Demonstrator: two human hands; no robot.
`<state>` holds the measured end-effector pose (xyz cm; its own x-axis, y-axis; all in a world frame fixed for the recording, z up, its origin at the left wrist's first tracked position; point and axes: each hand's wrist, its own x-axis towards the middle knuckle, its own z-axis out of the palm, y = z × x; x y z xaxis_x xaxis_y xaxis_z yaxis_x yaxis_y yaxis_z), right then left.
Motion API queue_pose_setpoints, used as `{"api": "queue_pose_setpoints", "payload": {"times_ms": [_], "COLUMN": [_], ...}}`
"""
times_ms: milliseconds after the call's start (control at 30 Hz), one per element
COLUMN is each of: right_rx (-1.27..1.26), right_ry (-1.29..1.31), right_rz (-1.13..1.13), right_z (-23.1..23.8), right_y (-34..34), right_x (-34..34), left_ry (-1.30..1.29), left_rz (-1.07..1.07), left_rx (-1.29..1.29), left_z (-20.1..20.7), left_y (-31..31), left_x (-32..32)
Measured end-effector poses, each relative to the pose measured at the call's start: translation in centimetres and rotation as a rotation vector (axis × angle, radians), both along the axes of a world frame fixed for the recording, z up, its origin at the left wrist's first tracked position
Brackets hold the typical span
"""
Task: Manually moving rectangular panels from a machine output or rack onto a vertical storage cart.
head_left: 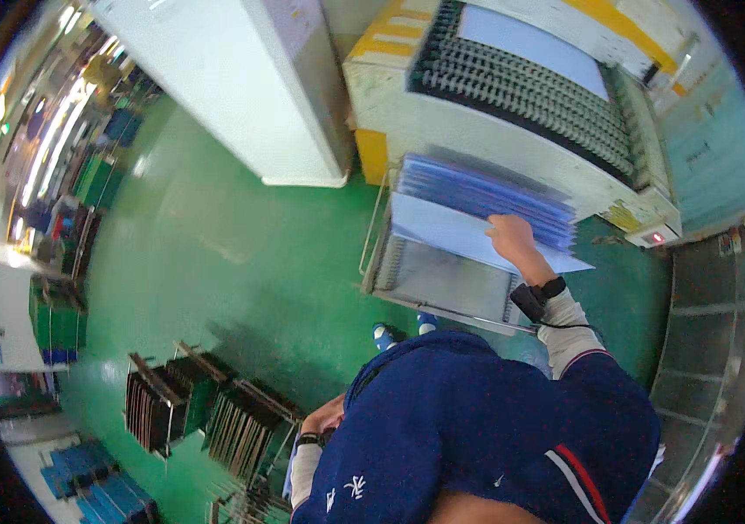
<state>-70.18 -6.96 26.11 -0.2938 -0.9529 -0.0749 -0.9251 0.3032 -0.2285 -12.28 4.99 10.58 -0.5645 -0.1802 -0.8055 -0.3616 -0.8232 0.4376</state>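
My right hand [512, 239] is closed on the top edge of a pale blue flat sheet [440, 224], fingers pinched over it. The sheet leans in a wheeled metal rack [446, 307], in front of a row of several upright blue sheets [486, 194]. Low at my left side, my left hand [327, 414] is close to my body. My torso and sleeve partly cover it, so its fingers cannot be made out. Beyond the rack, another pale sheet [534, 48] lies on the black rollers [521, 100] of a conveyor machine.
A white pillar-like cabinet [241, 87] stands beyond the rack on the left. Slotted racks with dark panels [237, 428] are on the green floor [215, 253] behind my left side. A grey metal frame [695, 332] stands on the right. Blue crates [97, 485] lie at lower left.
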Motion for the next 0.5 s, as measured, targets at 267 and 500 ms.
{"api": "queue_pose_setpoints", "payload": {"times_ms": [267, 500], "right_rx": [-0.21, -0.738], "right_ry": [-0.084, -1.152], "right_rz": [-0.112, -0.585], "right_z": [11.2, 10.8], "right_y": [1.7, 4.8], "right_x": [-4.7, -12.7], "left_ry": [0.003, -0.033], "left_rz": [-0.117, -0.017], "left_rx": [0.007, -0.035], "left_z": [-1.0, 9.5], "left_y": [-2.9, -4.6], "left_x": [-0.4, -6.9]}}
